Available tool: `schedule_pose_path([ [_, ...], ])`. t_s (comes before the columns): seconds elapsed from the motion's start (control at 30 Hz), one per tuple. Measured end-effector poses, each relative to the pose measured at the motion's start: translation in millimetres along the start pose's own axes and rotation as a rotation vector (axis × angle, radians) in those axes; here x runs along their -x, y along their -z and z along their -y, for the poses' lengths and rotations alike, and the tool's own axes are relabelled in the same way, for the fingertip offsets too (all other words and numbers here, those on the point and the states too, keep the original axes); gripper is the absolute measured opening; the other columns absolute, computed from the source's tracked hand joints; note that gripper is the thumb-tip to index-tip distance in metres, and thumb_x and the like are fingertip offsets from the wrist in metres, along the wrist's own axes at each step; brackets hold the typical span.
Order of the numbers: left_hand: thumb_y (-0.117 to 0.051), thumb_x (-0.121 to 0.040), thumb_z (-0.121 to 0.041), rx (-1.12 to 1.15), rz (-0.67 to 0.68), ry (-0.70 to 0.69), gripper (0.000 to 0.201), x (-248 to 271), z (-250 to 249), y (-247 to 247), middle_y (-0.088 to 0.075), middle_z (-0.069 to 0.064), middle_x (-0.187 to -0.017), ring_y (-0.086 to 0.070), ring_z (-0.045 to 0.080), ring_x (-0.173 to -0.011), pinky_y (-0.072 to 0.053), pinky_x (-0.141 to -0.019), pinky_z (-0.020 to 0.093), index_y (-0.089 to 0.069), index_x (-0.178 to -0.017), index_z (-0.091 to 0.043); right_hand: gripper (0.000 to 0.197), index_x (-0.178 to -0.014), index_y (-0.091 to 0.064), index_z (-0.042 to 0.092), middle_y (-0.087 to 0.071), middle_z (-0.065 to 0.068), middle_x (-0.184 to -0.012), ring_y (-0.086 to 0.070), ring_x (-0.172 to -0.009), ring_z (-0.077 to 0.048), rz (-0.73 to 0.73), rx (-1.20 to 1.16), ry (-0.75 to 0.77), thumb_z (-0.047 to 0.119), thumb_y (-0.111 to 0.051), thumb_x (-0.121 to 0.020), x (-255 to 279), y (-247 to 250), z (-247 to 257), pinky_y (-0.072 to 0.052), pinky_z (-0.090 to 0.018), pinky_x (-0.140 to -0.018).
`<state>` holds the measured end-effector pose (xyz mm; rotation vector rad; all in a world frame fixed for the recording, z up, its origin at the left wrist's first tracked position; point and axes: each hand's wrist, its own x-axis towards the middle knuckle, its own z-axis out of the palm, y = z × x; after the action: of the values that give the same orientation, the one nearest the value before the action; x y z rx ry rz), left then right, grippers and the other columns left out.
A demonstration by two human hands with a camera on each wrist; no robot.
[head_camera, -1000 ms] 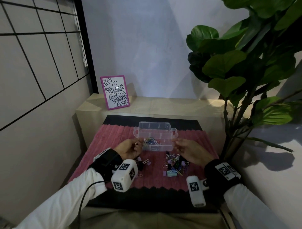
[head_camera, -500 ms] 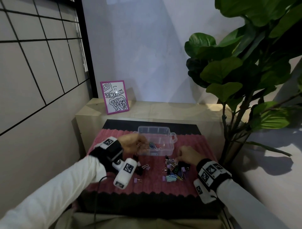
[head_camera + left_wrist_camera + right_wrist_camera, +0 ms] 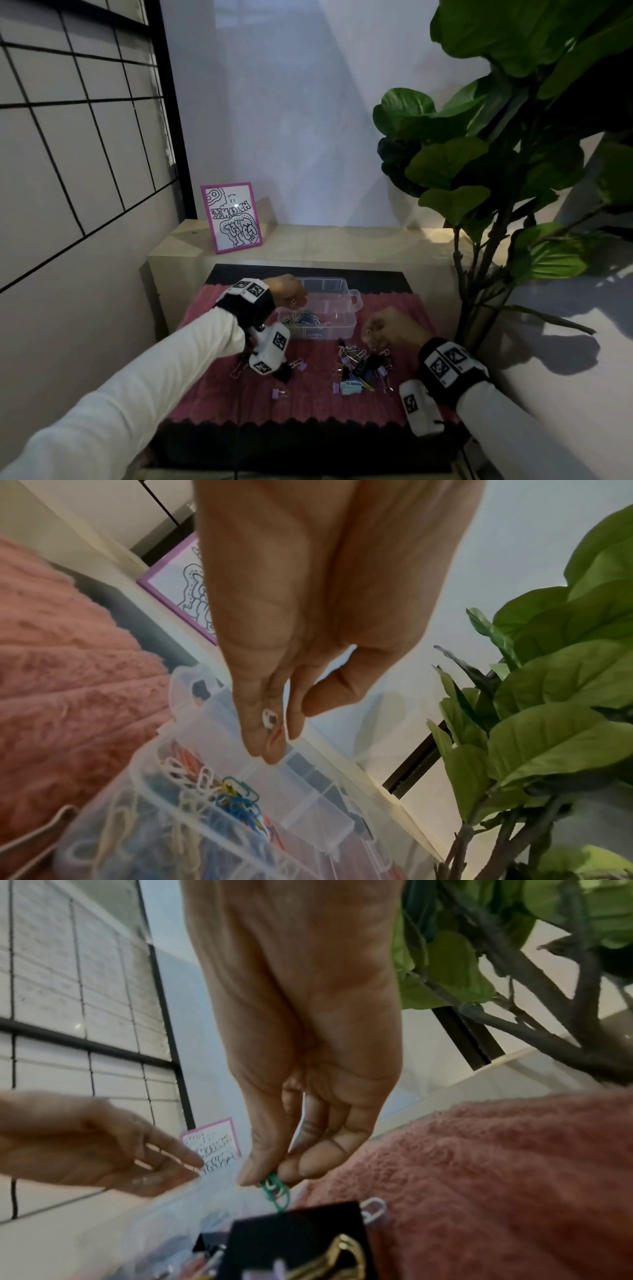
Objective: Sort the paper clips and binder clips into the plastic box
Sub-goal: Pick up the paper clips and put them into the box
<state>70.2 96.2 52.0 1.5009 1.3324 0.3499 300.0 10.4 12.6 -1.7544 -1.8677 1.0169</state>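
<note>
The clear plastic box (image 3: 337,323) stands on the pink mat (image 3: 308,404), and its front compartment holds several coloured paper clips (image 3: 229,796). My left hand (image 3: 295,298) hovers over the box's left end with a white paper clip (image 3: 268,719) held between its fingertips (image 3: 253,739), thumb apart. My right hand (image 3: 371,334) is low over the mixed pile of clips (image 3: 363,368), right of the box. Its thumb and forefinger pinch a green paper clip (image 3: 276,1191). Just below it lie a black binder clip (image 3: 298,1240) and a white paper clip (image 3: 373,1208).
A few loose binder clips (image 3: 279,392) lie on the mat's left half. A framed drawing (image 3: 233,217) leans on the wooden ledge (image 3: 342,240) behind. A large leafy plant (image 3: 496,171) crowds the right side, and a wall runs along the left.
My left hand rose from the mat to above the box's left end. My right hand dropped from the box to the pile and pinched a green clip.
</note>
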Motion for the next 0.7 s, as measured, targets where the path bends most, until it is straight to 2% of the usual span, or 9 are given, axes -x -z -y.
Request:
schedule_pose_path([
  [0.07,-0.036,-0.093,0.001,-0.058,0.033,-0.013,0.025,4,5,1,-0.06,0.018,-0.109,-0.057,0.024,-0.094,-0.046,-0.074,0.025,-0.054,-0.111,0.002,0.023,-0.067,-0.063,0.016,-0.064,-0.002,-0.072,-0.061,-0.054,-0.001,-0.005,-0.182,-0.005,-0.004,-0.065,-0.078,2,3,0,-0.051,-0.019,-0.056],
  [0.13,-0.035,-0.093,-0.001,-0.193,0.046,-0.076,0.036,10,7,4,-0.054,0.013,-0.128,-0.051,0.025,-0.118,-0.044,-0.092,0.031,-0.046,-0.127,-0.002,0.016,-0.073,-0.063,0.01,-0.064,-0.007,-0.076,-0.065,-0.061,-0.009,0.007,-0.352,-0.025,-0.004,-0.063,-0.08,4,5,1,-0.055,-0.021,-0.057],
  [0.23,-0.038,-0.089,0.001,-0.482,-0.052,-0.275,0.042,23,5,4,-0.053,0.011,-0.133,-0.048,0.024,-0.124,-0.038,-0.105,0.034,-0.048,-0.129,-0.006,0.005,-0.081,-0.063,0.003,-0.065,-0.01,-0.082,-0.069,-0.068,-0.017,0.047,-0.525,-0.059,-0.001,-0.061,-0.083,6,5,5,-0.058,-0.023,-0.062],
  [0.33,-0.041,-0.089,0.001,-0.438,-0.115,-0.417,0.035,44,8,-10,-0.06,0.01,-0.124,-0.056,0.021,-0.116,-0.043,-0.102,0.031,-0.056,-0.12,-0.007,0.006,-0.085,-0.062,0.003,-0.065,-0.009,-0.084,-0.066,-0.072,-0.016,0.053,-0.569,-0.078,-0.001,-0.058,-0.084,3,4,9,-0.057,-0.021,-0.063],
  [0.4,-0.042,-0.09,-0.001,-0.412,-0.057,-0.44,0.03,59,14,-24,-0.063,0.01,-0.119,-0.059,0.02,-0.11,-0.046,-0.097,0.027,-0.059,-0.115,-0.006,0.009,-0.093,-0.063,0.0,-0.064,-0.008,-0.084,-0.064,-0.073,-0.014,0.038,-0.555,-0.092,-0.001,-0.058,-0.085,-2,3,12,-0.056,-0.018,-0.063],
  [0.47,-0.041,-0.09,0.001,-0.432,0.006,-0.44,0.029,67,23,-37,-0.065,0.011,-0.113,-0.061,0.018,-0.103,-0.045,-0.083,0.013,-0.061,-0.11,-0.004,0.02,-0.103,-0.059,-0.01,-0.064,-0.009,-0.084,-0.066,-0.068,-0.011,0.005,-0.53,-0.076,-0.001,-0.058,-0.085,-10,2,16,-0.055,-0.016,-0.059],
  [0.53,-0.041,-0.087,0.004,-0.498,-0.014,-0.448,0.031,69,33,-44,-0.066,0.011,-0.11,-0.061,0.019,-0.099,-0.04,-0.072,0.007,-0.064,-0.107,-0.004,0.015,-0.097,-0.059,-0.013,-0.062,-0.012,-0.081,-0.066,-0.06,-0.007,-0.028,-0.548,-0.047,-0.004,-0.057,-0.085,-17,2,26,-0.053,-0.015,-0.054],
  [0.63,-0.043,-0.084,0.005,-0.55,0.0,-0.437,0.032,67,44,-50,-0.066,0.011,-0.111,-0.062,0.023,-0.101,-0.04,-0.076,0.013,-0.065,-0.104,-0.006,0.013,-0.076,-0.058,-0.004,-0.058,-0.014,-0.076,-0.063,-0.064,-0.016,-0.047,-0.586,-0.016,-0.009,-0.053,-0.086,-31,2,43,-0.055,-0.016,-0.055],
  [0.7,-0.046,-0.087,0.0,-0.616,0.026,-0.459,0.027,65,44,-56,-0.065,0.01,-0.114,-0.06,0.023,-0.104,-0.04,-0.082,0.016,-0.064,-0.107,-0.007,0.015,-0.076,-0.059,-0.003,-0.058,-0.013,-0.078,-0.061,-0.071,-0.019,-0.043,-0.541,-0.01,-0.009,-0.05,-0.087,-41,-1,52,-0.057,-0.019,-0.059],
])
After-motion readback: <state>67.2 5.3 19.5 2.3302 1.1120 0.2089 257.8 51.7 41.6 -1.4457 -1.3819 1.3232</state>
